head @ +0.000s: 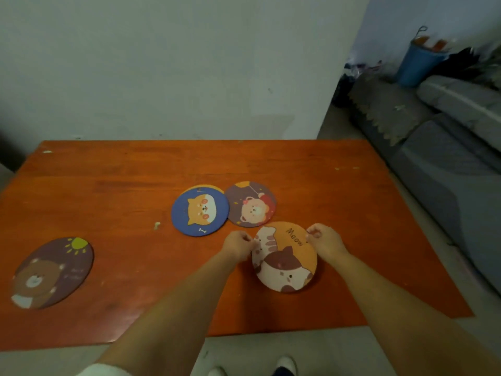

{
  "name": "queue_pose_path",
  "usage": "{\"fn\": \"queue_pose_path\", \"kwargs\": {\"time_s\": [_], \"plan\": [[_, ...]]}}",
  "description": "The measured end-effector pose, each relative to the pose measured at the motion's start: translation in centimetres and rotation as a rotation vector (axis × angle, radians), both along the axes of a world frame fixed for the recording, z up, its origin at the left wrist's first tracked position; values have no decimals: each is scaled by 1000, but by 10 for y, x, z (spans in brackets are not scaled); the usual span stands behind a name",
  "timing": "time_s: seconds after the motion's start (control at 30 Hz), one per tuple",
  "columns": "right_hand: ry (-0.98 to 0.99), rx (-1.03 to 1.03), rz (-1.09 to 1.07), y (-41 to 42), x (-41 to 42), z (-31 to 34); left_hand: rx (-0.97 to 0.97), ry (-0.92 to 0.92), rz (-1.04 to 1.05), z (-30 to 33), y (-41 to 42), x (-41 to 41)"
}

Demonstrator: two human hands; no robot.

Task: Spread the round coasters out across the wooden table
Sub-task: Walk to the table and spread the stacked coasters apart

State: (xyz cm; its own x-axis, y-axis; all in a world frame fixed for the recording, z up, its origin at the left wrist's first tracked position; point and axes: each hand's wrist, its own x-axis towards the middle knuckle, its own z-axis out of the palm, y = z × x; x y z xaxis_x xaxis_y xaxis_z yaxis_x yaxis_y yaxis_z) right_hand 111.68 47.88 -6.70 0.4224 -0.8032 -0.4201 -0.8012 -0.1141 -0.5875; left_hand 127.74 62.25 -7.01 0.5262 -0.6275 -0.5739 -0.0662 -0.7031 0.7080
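Head view: both hands pinch the cat coaster, left hand on its left rim, right hand on its right rim, near the table front edge. Just beyond lie the blue coaster, overlapping a yellow one beneath, and the bear coaster, edges touching. A brown coaster sits well apart at the left edge. Bare wood spans the far side and right.

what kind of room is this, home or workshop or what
Most likely a room in someone's home, perhaps a living room. A grey sofa runs along the right, a blue bucket stands in the far corner, and cartoon-animal coasters lie on a low orange wooden table against a plain wall.
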Motion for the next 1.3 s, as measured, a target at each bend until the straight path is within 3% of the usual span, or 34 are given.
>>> {"fn": "queue_pose_path", "kwargs": {"time_s": [0.17,0.37,0.53,0.63,0.8,1.13,1.3], "plan": [[39,8,49,-30,-36,-16,38,-12,17,-17,-28,-42],[95,-27,151,-59,-53,-38,140,-173,79,-30,-56,-71],[212,-118,299,-61,-48,-42,257,-396,-67,-33,-61,-71],[226,-136,340,-65,-37,-33,228,-391,-81,-33,-62,-62],[133,-138,348,-57,14,-18,175,-371,-3,-30,-40,-12],[52,-65,434,13,178,-13,203,-310,435,-21,45,161],[72,-2,331,31,224,-29,208,-281,423,-32,61,192]]}}
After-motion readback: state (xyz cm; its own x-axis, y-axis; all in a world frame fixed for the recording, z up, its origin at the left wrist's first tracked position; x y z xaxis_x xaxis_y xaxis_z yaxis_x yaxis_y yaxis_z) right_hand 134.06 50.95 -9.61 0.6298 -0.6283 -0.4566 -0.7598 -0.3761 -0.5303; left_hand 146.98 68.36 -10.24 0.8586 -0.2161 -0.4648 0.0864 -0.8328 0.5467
